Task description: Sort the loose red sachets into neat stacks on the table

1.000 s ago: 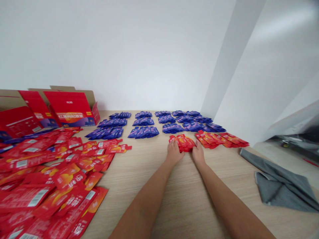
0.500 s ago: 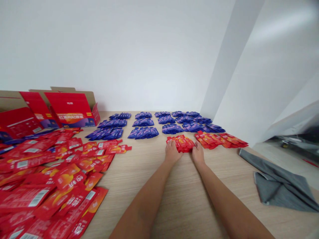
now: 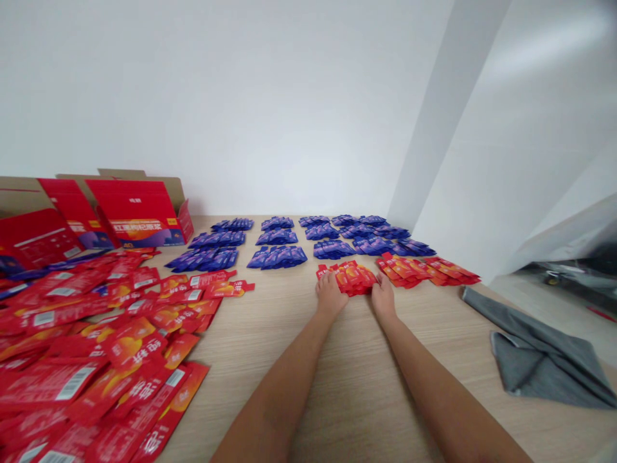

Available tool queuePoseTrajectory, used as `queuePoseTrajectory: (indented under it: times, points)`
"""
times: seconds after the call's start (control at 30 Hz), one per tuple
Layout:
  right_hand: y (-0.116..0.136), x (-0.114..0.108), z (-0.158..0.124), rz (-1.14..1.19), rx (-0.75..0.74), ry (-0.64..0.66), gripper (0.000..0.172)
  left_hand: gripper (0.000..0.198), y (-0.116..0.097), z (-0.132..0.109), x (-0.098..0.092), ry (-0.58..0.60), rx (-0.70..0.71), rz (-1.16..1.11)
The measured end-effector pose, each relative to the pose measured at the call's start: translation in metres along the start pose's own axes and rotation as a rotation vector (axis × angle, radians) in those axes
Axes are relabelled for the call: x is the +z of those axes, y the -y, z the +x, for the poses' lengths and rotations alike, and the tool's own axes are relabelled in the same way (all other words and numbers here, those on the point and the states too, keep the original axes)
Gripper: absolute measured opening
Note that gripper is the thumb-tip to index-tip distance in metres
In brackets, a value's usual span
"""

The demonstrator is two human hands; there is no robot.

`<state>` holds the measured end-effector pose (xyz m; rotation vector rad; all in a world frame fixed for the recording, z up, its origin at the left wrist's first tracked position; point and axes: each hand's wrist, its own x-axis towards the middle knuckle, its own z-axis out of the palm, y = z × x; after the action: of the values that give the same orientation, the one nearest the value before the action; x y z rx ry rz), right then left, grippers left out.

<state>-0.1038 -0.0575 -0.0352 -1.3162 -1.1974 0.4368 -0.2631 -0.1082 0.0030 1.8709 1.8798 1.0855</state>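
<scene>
The row of red packets lies between left hand and right hand, each clasping one end; its long axis runs hand to hand.

The left hand covers some of the red bundle. The loose red pile runs off the left edge. The blue sachets bear unreadably small print.

Likely a packing workshop: open printed cartons stand at the far left corner of a bench, loose red sachets heap along its left edge, and blue packs lie in rows before a white wall.
</scene>
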Motion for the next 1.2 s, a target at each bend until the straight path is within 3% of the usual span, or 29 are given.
queuePoseTrajectory:
  times: [0.27,0.4,0.57,0.83,1.07,1.2]
  points:
    - [0.002,0.000,-0.002,0.020,-0.001,0.019,0.059,0.069,0.007,0.003,0.001,-0.061,-0.077,-0.041]
    - [0.003,0.000,-0.003,0.019,0.019,0.024,0.062,0.059,0.009,0.004,-0.002,-0.072,-0.097,-0.039]
    - [0.002,0.002,-0.002,0.029,0.036,0.017,0.062,0.048,0.008,0.002,-0.004,-0.066,-0.085,-0.039]
    - [0.003,0.004,-0.002,0.028,0.016,-0.022,0.059,0.051,0.015,0.001,-0.009,-0.075,-0.044,-0.138]
    - [0.036,-0.009,-0.017,-0.051,-0.172,-0.061,0.044,0.054,0.018,0.002,-0.012,-0.151,-0.055,-0.292]
    - [0.071,-0.008,-0.040,-0.157,-0.384,0.155,0.030,0.054,0.019,0.003,-0.014,-0.187,-0.047,-0.365]
